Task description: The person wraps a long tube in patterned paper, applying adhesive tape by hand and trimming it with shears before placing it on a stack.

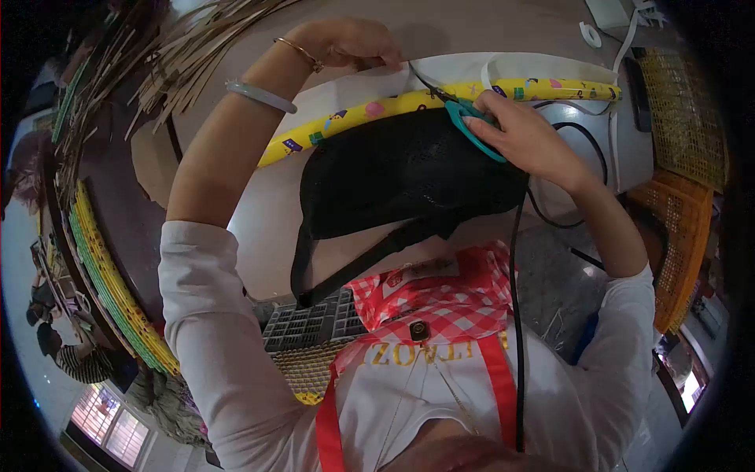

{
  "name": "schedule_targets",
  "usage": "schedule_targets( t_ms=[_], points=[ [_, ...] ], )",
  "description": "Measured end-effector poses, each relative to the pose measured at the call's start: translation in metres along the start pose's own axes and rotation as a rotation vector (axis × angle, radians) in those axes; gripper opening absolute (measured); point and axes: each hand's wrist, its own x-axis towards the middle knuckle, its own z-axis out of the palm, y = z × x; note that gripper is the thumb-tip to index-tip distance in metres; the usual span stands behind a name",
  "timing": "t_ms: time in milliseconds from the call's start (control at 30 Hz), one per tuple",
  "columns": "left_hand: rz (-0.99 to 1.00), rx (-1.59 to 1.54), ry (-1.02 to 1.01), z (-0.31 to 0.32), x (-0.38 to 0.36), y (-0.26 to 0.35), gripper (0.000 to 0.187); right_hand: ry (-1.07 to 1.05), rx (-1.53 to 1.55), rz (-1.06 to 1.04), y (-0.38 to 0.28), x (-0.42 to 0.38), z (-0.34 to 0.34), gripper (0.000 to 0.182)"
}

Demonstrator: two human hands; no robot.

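My right hand [531, 138] is closed on green-handled scissors [464, 126], whose dark blades point up and left over a yellow patterned roll [393, 105]. Near the blade tips, at the edge of white sheet material [346, 92], my left hand [358, 46] is closed with its fingertips pressed down; what they pinch is too small to make out. The roll lies across the white material, passing under the scissors. Just below it, a black mesh bag [393, 173] with a strap lies on the table.
Thin brown strips [189, 59] spread at the upper left. A roll of white tape [590, 35] lies at the upper right. Orange [668, 228] and yellow [684, 118] crates stand at the right. A black cable [515, 315] hangs down in front. People sit far left.
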Motion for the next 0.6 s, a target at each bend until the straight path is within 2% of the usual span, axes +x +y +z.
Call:
schedule_targets(
  t_ms=[167, 233, 333, 433, 600],
  points=[
    [0.012, 0.006, 0.0, 0.01, -0.015, 0.02, 0.026, 0.038, -0.038, -0.004, 0.004, 0.001, 0.002, 0.042],
    [-0.01, 0.054, 0.049, 0.012, -0.017, 0.024, 0.027, 0.012, 0.096, 0.025, 0.011, 0.003, 0.006, 0.043],
    [0.0, 0.067, -0.015, 0.009, -0.015, 0.021, 0.029, -0.034, 0.149, 0.026, 0.012, 0.005, 0.006, 0.047],
    [0.014, 0.091, 0.037, 0.012, -0.014, 0.019, 0.03, -0.082, 0.11, 0.033, 0.013, 0.009, 0.004, 0.049],
    [0.03, 0.055, 0.014, 0.01, -0.016, 0.017, 0.03, -0.05, 0.195, 0.012, 0.019, 0.005, 0.009, 0.052]
  ],
)
